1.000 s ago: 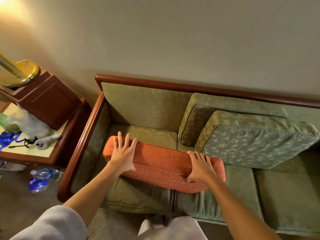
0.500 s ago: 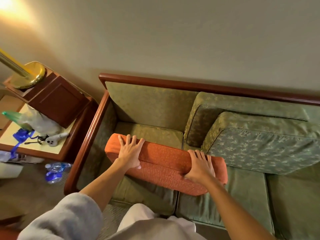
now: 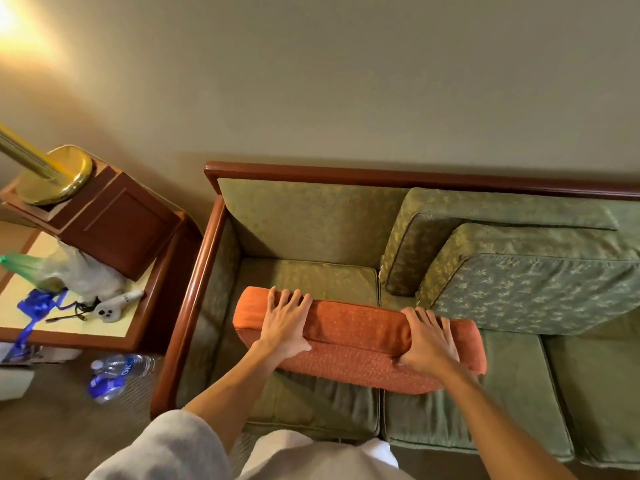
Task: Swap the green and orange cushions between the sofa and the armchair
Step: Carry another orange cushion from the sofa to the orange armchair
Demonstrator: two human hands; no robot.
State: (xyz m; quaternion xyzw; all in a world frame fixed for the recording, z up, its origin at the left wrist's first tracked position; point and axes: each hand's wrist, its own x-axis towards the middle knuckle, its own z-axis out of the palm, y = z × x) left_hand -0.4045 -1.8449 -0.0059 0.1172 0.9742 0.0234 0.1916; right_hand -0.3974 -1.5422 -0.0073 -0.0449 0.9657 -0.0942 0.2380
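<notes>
Still gripping the orange cushion (image 3: 360, 337) along its top edge: left hand (image 3: 285, 323) and right hand (image 3: 427, 341), fingers wrapped over, thumbs in front. Held upright over the sofa (image 3: 311, 220) seat, hardly shifted from a second ago. Green cushion (image 3: 530, 289) leaning just beside.

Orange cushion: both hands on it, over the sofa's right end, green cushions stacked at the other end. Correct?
Not quite. The head view shows the orange cushion over the sofa's left end, by the wooden armrest; the green cushions lean further right. The left hand and right hand both hold its top edge, as stated.
</notes>
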